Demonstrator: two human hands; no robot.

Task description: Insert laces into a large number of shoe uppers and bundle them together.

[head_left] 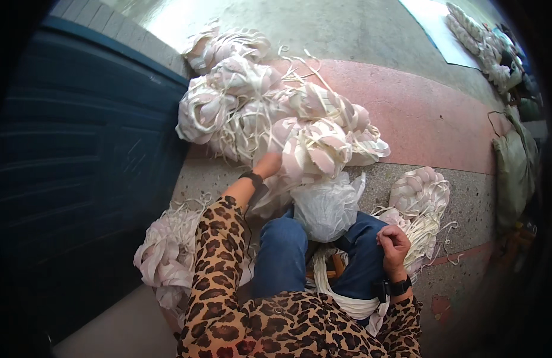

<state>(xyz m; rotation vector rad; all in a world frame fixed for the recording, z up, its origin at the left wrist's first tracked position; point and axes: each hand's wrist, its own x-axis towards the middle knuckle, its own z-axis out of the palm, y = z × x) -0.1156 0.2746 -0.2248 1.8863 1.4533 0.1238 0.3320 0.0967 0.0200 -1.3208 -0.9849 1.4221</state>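
Observation:
A large heap of pale pink and white fabric-strip bundles (324, 149) with loose cords lies in front of me. My left hand (269, 164) reaches to the near side of this heap and touches a bundle; its fingertips are hidden and slightly blurred. Over my right knee, my right hand (395, 244) is closed, fingers curled against the thumb; whatever it may hold is too small to make out. Between my knees sits a translucent white plastic bag (328, 209), its contents unclear. A hank of white cords (356, 305) lies across my lap under the right forearm.
More strip bundles lie beside my right knee (420, 194) and by my left arm (165, 247). A dark blue panelled door (91, 149) stands at the left. Far right are a grey-green sack (512, 173) and another pile of bundles (479, 42) near a white sheet (434, 27).

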